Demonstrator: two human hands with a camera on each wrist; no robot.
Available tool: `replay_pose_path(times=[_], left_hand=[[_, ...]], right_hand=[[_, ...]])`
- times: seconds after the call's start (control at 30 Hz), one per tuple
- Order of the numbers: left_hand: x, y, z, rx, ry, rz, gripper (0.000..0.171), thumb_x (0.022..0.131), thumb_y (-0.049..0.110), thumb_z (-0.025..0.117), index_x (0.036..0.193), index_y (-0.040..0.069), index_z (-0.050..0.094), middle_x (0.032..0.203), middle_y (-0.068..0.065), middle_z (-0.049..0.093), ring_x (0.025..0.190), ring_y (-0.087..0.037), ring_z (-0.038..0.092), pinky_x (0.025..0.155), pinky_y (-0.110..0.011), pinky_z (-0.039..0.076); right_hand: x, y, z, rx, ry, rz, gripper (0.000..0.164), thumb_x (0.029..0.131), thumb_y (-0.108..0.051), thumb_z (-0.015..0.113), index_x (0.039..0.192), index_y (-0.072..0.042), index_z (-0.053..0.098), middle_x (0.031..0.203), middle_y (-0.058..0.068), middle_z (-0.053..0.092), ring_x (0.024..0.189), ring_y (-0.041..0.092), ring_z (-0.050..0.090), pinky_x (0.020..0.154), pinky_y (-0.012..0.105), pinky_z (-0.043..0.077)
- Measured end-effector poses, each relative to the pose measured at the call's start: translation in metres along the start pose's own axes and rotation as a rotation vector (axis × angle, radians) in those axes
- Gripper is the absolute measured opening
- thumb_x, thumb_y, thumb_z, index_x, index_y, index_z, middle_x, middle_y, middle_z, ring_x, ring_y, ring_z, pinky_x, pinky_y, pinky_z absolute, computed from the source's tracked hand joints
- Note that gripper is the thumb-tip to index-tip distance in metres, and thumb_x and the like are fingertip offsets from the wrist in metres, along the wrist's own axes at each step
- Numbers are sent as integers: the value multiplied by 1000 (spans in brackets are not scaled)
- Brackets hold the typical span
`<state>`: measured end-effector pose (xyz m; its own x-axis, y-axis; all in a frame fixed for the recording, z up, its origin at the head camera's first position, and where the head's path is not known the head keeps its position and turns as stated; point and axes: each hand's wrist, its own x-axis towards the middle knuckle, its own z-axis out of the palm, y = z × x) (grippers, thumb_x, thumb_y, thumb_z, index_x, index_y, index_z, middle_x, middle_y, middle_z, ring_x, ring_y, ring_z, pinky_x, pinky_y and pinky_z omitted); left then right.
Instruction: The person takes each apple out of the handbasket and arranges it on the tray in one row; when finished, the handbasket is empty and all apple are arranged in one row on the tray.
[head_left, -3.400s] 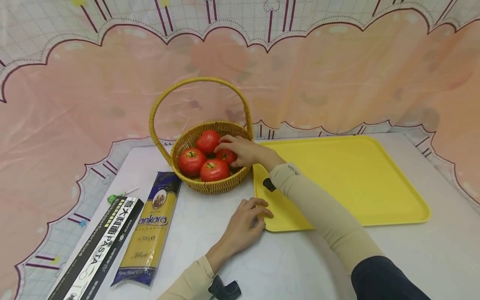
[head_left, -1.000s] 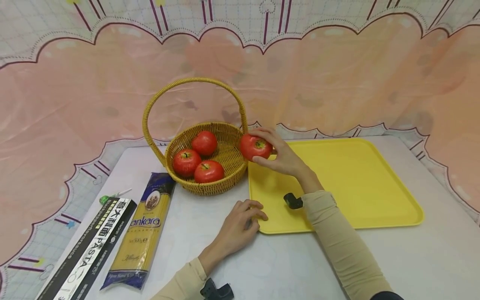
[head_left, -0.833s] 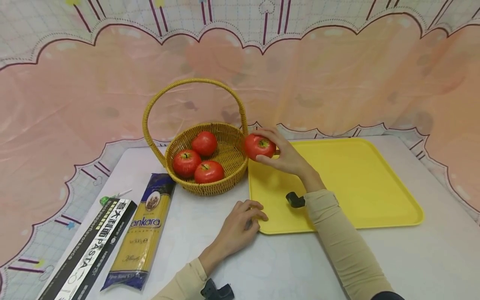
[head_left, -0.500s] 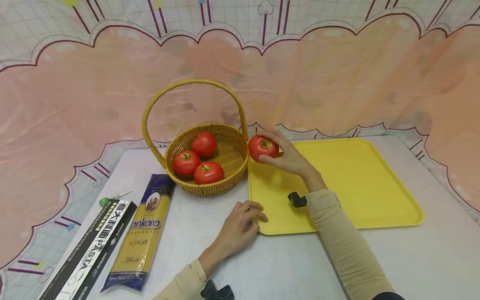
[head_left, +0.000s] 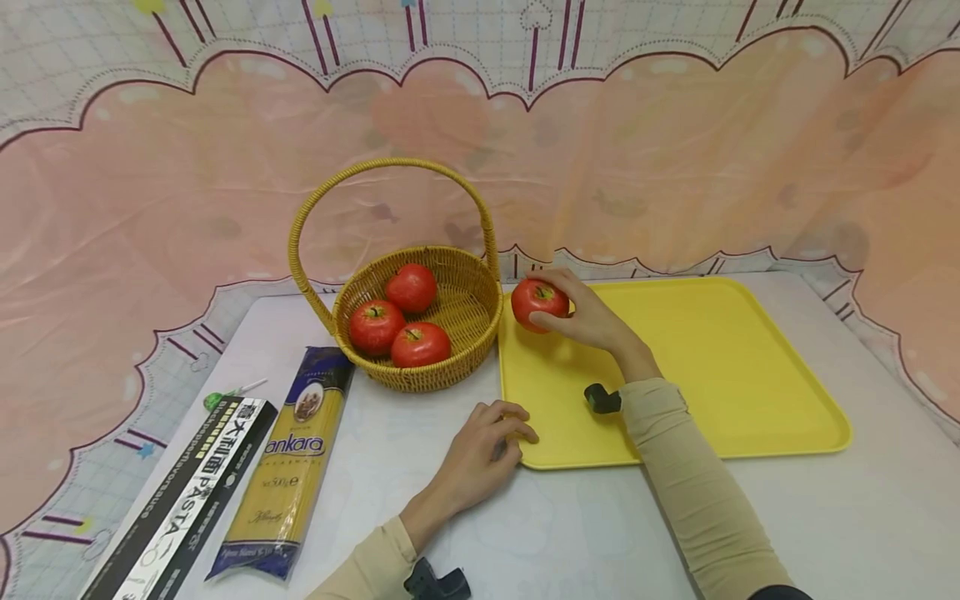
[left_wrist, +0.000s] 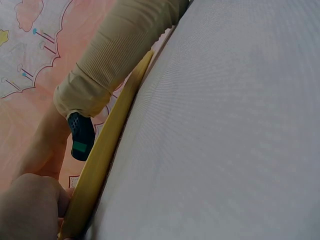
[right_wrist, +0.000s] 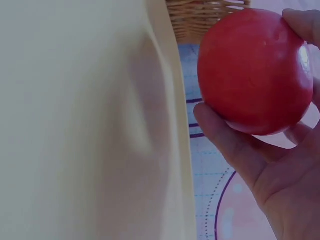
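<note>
In the head view my right hand grips a red apple, thumb on the near side and fingers round the far side. It holds the apple over the far left part of the yellow tray, just right of the wicker basket. The right wrist view shows the apple close up, beyond the tray edge. Several red apples, one of them in front, sit in the basket. My left hand rests at the tray's near left corner, fingers loosely bent and touching the rim.
Left of the basket lies a yellow spaghetti packet with blue ends. Beside it is a long black-and-white pasta box. A small green-headed item lies behind the box. The basket's tall handle arches upward.
My right hand has lifted one apple out of the basket and carried it right, over the tray, lowering it slightly in the last half second. My left hand stays by the corner.
</note>
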<state>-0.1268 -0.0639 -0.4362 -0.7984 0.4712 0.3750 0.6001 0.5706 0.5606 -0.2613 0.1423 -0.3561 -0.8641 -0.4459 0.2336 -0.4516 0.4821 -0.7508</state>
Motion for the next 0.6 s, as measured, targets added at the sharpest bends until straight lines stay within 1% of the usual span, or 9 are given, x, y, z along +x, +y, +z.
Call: replay_pose_path(times=[0.17, 0.27, 0.4, 0.6], left_hand=[[0, 0, 0, -8, -5, -3, 26, 80, 7, 49, 86, 26, 65, 109, 8, 55, 84, -9, 42, 67, -18, 35], [-1, 0, -1, -10, -7, -7, 26, 80, 7, 49, 86, 26, 65, 109, 8, 55, 84, -9, 42, 67, -18, 35], [-1, 1, -1, -12, -6, -6, 26, 81, 7, 49, 86, 26, 65, 109, 8, 55, 84, -9, 42, 67, -18, 35], [-1, 1, -1, -8, -6, -8, 26, 80, 6, 49, 86, 26, 65, 109, 8, 54, 83, -8, 42, 66, -18, 34]], right_hand=[[5, 22, 4, -56, -24, 67, 61, 76, -47, 62, 130, -35, 38, 136, -5, 34, 120, 17, 38, 97, 42, 37], [5, 29, 5, -74, -36, 81, 62, 74, -53, 61, 129, -38, 37, 138, -4, 33, 124, 19, 35, 99, 44, 34], [5, 32, 6, -89, -44, 87, 61, 75, -53, 60, 129, -38, 38, 139, -3, 32, 127, 20, 31, 101, 46, 31], [4, 35, 8, -89, -73, 93, 61, 75, -52, 61, 130, -38, 37, 140, -3, 30, 128, 21, 30, 102, 47, 30]])
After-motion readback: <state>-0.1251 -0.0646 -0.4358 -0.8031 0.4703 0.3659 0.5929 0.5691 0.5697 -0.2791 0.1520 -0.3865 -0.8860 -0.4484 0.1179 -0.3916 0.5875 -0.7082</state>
